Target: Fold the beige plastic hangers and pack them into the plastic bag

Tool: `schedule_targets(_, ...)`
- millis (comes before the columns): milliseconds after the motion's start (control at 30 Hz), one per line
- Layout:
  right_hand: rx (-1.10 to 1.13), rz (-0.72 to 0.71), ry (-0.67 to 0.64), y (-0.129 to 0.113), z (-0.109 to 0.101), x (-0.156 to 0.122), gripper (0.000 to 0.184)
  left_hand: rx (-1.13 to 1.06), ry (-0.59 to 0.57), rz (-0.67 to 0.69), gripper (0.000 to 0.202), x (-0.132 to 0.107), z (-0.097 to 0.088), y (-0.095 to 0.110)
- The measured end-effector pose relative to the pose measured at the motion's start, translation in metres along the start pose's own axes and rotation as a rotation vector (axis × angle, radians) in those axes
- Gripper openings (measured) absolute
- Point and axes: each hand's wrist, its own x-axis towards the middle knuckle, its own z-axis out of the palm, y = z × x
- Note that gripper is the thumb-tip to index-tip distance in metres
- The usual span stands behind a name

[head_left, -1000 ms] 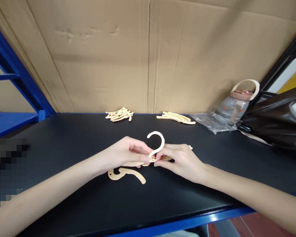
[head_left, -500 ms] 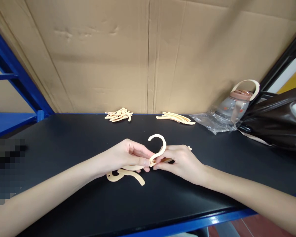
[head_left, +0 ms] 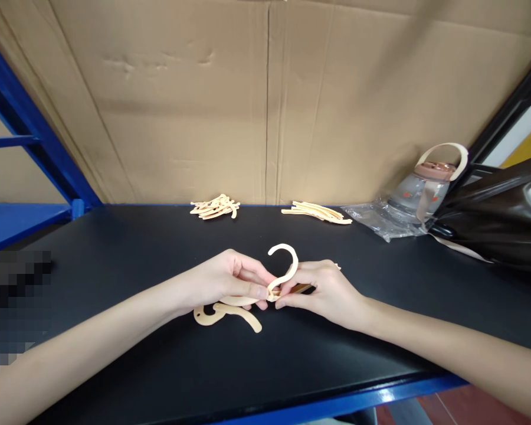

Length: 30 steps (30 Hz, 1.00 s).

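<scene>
Head view puts the pale wooden hook piece point(head_left: 284, 246) at the middle of the black tabletop point(head_left: 128, 265), standing upright between both hands. The left hand point(head_left: 228, 280) and right hand point(head_left: 325, 289) are each closed in a pinch on its lower end. The fingers cover that joint, so how the hook meets the flat wooden strips beneath them is hard to make out; only short bits of strip show.

One loose curved piece point(head_left: 239, 311) lies flat just in front of the left hand, partly hidden under it.

Two small piles of similar pieces sit well back against the cardboard wall point(head_left: 248, 106): a left pile point(head_left: 215, 207) and a right pile point(head_left: 317, 212); their counts cannot be told.

At far right sit one water bottle point(head_left: 418, 189) on clear plastic and one black bag point(head_left: 500, 218), cut off by the edge.
</scene>
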Motion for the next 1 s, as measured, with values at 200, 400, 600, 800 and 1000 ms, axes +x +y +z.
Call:
schedule_targets(200, 0.021, -0.011, 0.008, 0.001, 0.002, 0.0, 0.007, -0.014, 0.004, -0.002, 0.02, -0.001, -0.001, -0.002)
schedule_targets(400, -0.03, -0.005, -0.003, 0.002, 0.003, 0.0, 0.012, 0.001, 0.012, -0.008, 0.022, 0.002, -0.001, 0.0)
schedule_targets(600, -0.159, -0.081, 0.014, 0.003, 0.003, -0.002, 0.012, 0.045, 0.106, -0.009, 0.02, 0.003, 0.007, 0.004)
schedule_targets(800, -0.205, -0.085, -0.023, 0.004, 0.002, -0.002, 0.013, 0.168, 0.155, 0.039, 0.021, 0.004, 0.014, 0.003)
schedule_targets(1000, -0.203, -0.082, -0.025, 0.004, 0.002, -0.002, 0.015, 0.207, 0.219, 0.036, 0.021, 0.004, 0.017, 0.004)
